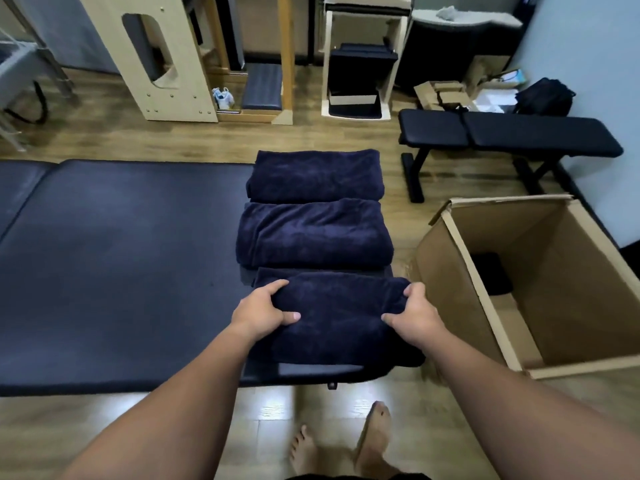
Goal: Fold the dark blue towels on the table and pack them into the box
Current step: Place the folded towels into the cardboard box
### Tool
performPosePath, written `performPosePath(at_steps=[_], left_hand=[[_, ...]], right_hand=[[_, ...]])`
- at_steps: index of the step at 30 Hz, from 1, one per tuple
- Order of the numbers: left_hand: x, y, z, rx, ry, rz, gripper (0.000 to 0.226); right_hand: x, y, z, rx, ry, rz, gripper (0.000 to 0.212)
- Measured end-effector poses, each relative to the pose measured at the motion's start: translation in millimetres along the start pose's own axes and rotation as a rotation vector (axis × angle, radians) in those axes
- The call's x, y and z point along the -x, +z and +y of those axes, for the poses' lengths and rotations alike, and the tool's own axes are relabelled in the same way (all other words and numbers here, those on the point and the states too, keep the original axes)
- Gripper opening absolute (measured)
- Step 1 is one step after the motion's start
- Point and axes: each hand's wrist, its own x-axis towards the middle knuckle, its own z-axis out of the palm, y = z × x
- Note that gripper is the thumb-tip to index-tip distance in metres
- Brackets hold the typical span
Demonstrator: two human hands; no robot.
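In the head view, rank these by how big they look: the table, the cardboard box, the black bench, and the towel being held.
1. Table
2. Box
3. and 4. Bench and held towel: these look alike, and the bench is farther away, so no ranking.

Both forearms are seen bare to the frame's lower edge, no sleeves, watch or rings being worn on the left hand [265,311] or right hand [414,317]. Bare feet [346,441] are shown below.
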Motion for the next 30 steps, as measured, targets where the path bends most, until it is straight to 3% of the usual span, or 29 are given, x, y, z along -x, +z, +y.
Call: performPosePath(at_steps=[6,14,25,30], left_hand=[[13,44,21,0.036,0.017,-0.027,0.065],[54,137,79,-0.159,0.159,-0.057,0.061],[126,349,166,-0.236,0.166,-0.151,0.062],[130,408,211,-0.226,0.219,-0.202,0.062]], right_hand=[[23,-20,65,-0.096,0.086,0.069,0.048],[48,-63,174,-0.203,0.179,0.126,0.044],[76,-170,393,-0.316,0.253,0.153,0.044],[65,-211,453,-0.336,0.293,0.188,0.047]])
